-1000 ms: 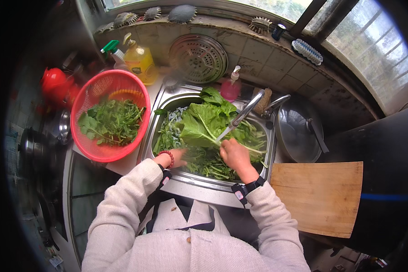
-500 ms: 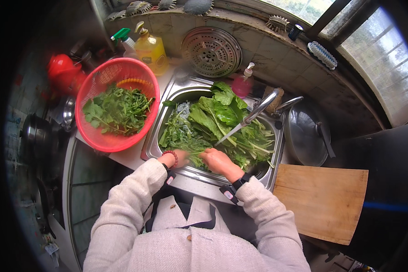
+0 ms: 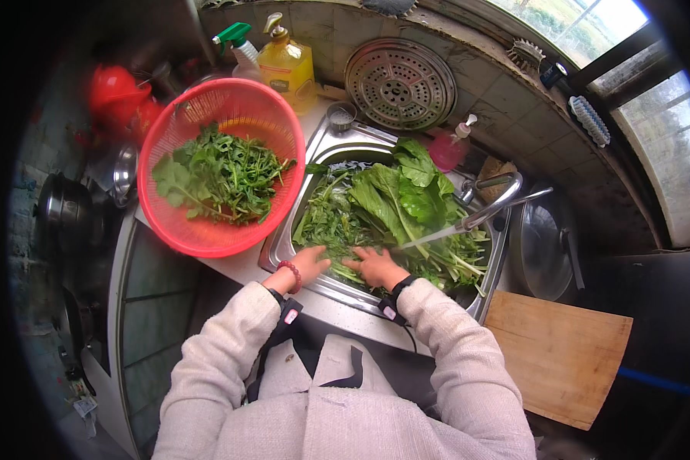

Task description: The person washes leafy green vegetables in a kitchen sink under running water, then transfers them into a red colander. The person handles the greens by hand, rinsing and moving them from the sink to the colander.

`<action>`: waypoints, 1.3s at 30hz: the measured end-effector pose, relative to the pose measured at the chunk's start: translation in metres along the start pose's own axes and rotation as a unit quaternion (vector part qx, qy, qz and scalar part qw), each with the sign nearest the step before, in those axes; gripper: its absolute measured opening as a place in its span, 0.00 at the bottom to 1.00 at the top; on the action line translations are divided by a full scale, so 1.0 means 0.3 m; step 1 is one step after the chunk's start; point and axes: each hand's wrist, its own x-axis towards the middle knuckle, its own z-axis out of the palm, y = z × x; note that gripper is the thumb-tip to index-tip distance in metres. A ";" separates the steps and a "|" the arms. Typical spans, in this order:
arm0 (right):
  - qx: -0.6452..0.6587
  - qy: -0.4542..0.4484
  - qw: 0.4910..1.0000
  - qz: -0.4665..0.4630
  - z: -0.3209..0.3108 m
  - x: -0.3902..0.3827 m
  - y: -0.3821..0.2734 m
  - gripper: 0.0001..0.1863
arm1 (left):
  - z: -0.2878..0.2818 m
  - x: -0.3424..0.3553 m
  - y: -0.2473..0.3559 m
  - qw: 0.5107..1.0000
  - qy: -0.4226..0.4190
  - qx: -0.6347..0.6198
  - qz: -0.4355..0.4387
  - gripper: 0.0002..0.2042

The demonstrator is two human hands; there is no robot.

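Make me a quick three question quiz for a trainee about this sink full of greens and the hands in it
1. True or false: water runs from the tap onto the leafy greens in the sink.
2. Which side of the sink holds the red colander? A left, B right.
3. What does the left hand touch?

Key:
1. True.
2. A.
3. The greens at the sink's near edge, beside the right hand.

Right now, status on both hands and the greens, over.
Left hand and right hand flat on greens in sink, no closed grip. Tap running onto leaves. More greens in red basket beside.
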 end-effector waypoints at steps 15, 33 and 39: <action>0.213 0.196 0.957 -0.018 0.022 -0.043 0.027 0.27 | 0.010 0.065 0.019 0.908 -0.062 -0.375 -0.179 0.31; 0.097 0.034 0.990 0.093 0.029 0.024 0.039 0.34 | 0.010 0.056 0.139 0.790 0.005 -0.546 -0.280 0.25; 0.226 0.101 0.964 0.102 0.002 0.075 -0.022 0.36 | 0.033 0.087 0.092 0.772 0.038 -0.553 -0.313 0.26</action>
